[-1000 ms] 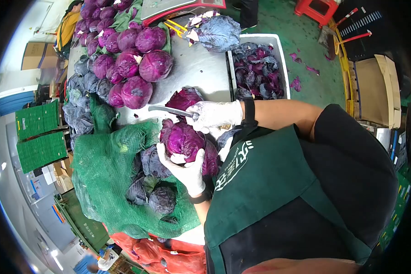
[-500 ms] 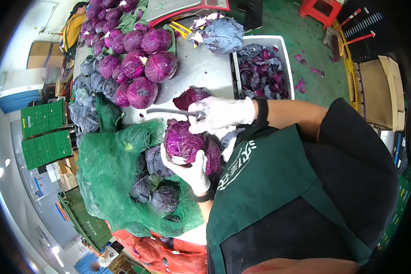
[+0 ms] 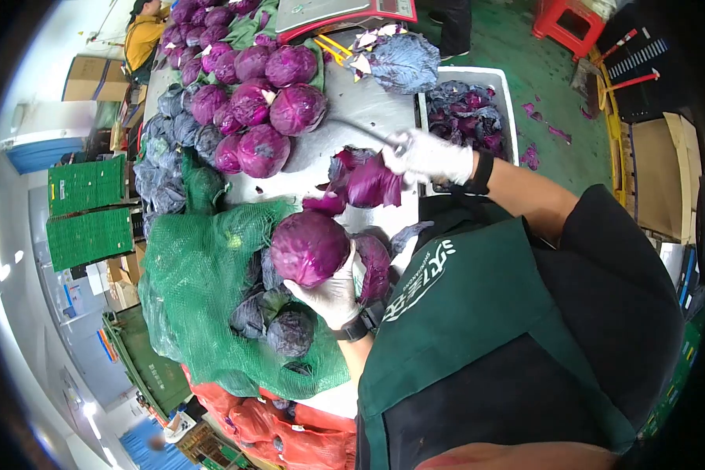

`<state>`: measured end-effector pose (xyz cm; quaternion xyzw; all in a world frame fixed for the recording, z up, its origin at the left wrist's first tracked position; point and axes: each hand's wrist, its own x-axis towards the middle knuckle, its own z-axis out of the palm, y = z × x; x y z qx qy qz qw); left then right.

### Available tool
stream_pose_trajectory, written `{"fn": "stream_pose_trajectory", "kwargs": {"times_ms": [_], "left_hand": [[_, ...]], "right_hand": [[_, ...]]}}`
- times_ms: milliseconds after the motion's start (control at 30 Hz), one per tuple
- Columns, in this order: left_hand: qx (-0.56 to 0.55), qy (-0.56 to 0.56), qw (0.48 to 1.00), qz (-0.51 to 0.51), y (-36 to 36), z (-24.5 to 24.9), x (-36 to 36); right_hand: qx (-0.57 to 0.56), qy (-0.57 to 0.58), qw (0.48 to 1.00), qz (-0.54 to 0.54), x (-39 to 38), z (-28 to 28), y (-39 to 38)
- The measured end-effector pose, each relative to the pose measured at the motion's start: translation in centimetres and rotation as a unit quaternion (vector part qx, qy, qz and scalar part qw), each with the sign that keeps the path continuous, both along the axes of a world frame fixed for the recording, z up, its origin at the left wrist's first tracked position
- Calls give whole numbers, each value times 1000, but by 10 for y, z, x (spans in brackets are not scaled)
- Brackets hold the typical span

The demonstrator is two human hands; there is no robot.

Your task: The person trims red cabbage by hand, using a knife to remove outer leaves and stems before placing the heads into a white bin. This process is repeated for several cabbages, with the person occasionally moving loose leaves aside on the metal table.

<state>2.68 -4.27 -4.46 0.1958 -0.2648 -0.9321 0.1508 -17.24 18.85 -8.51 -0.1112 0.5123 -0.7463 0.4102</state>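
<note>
A round, glossy red cabbage [image 3: 309,247] rests in my gloved left hand [image 3: 333,296], whose fingers cup it from below. My gloved right hand [image 3: 432,157] is closed around a knife [image 3: 364,131], its thin blade pointing left over the metal table. Right beneath that hand, a loose purple cabbage leaf [image 3: 374,184] overlaps the glove's fingers in view. Other peeled leaves lie on the table just beyond the held cabbage. Close to my left wrist sits a curled outer leaf [image 3: 374,266].
Trimmed cabbages [image 3: 299,110] are piled at the far left, beside duller unpeeled ones [image 3: 164,137]. A green mesh sack [image 3: 204,305] holds more cabbages. A white bin [image 3: 511,117] contains leaf scraps. Farther back are a scale [image 3: 329,14], a red stool [image 3: 568,27] and a person in yellow [image 3: 141,43].
My right hand has moved right, away from the cabbage, with the knife. Purple leaves have come off, and the cabbage in my left hand now shows a smooth, bare surface.
</note>
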Motion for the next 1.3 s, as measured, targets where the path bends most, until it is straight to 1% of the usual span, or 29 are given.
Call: {"fn": "stream_pose_trajectory", "kwargs": {"times_ms": [33, 67, 100, 167, 200, 233, 267, 300, 333, 367, 400, 467, 500, 533, 567, 600, 667, 733, 800, 867, 900, 933, 1000, 1033, 1100, 1133, 1200, 1267, 1300], "left_hand": [[26, -15, 999, 16, -1, 2, 1], [53, -28, 998, 31, -2, 3, 0], [79, -38, 995, 39, -4, 2, 0], [59, -35, 997, 38, -4, 4, 1], [40, -34, 998, 39, -3, 5, 3], [51, -46, 997, 43, -2, 5, 4], [50, -45, 997, 38, -4, 1, 6], [26, -16, 999, 19, -9, -5, 9], [0, 13, 1000, -1, -12, -7, 12], [-72, -13, 997, -9, -14, -4, 15], [-111, -12, 994, 0, -19, -6, 19], [-247, -85, 965, 0, -25, 5, 14], [-248, -84, 965, 6, -24, 5, 13], [-152, -19, 987, -41, -20, 2, 10], [-55, 44, 993, -89, -17, -1, 10], [-80, -35, 996, -35, -15, -14, 16], [-67, -55, 996, -19, -5, -14, 15], [-88, -44, 994, -38, -4, -16, 16], [-105, -30, 993, -53, -2, -15, 12], [-271, -36, 960, -67, 4, 5, 2], [-320, -52, 944, -57, 13, 20, -7], [-320, -52, 944, -59, 12, 20, -9], [-450, -9, 890, -72, 5, 22, -15], [-449, -10, 890, -73, 4, 24, -16], [-503, 4, 862, -67, 6, 34, -19], [-528, 12, 847, -64, 7, 38, -21], [-530, 21, 846, -55, 13, 47, -21], [-646, 34, 760, -62, 18, 58, -20], [-641, 34, 763, -75, 21, 63, -19]], "right_hand": [[88, 177, 980, -33, -18, -47, 4], [172, 348, 919, -68, -29, -46, 2], [171, 350, 918, -70, -28, -45, 5], [307, 343, 887, -36, -5, 46, -4], [195, 340, 919, -49, 0, 43, -15], [154, 338, 927, -43, 13, 76, -20], [48, 347, 936, -37, 12, 34, -46], [-69, 234, 970, -4, 23, 39, -58], [-26, 92, 992, 80, 32, 68, -56], [33, 20, 988, 146, 32, 84, -50], [21, -38, 987, 156, 39, 75, -64], [-63, -50, 995, 56, 52, 85, -63], [-64, -33, 996, 46, 53, 73, -65], [-71, -27, 996, 53, 53, 82, -57], [-101, 117, 988, 26, 53, 69, -63], [-129, 255, 958, -4, 56, 55, -69], [-114, 203, 972, 38, 54, 68, -57], [-174, -14, 982, 71, 57, 69, -51], [-147, 29, 987, 65, 52, 78, -43], [-89, 189, 975, 71, 44, 73, -48], [-77, 76, 987, 122, 43, 86, -37], [-76, 76, 987, 120, 43, 83, -37], [-88, 87, 985, 122, 42, 71, -41], [-87, 86, 985, 121, 41, 66, -43], [-98, 304, 946, 47, 38, 59, -45], [-97, 304, 947, 47, 38, 65, -42], [-111, -5, 985, 133, 38, 83, -32], [-83, 15, 991, 101, 34, 81, -34], [-85, -21, 988, 124, 33, 76, -33]]}}
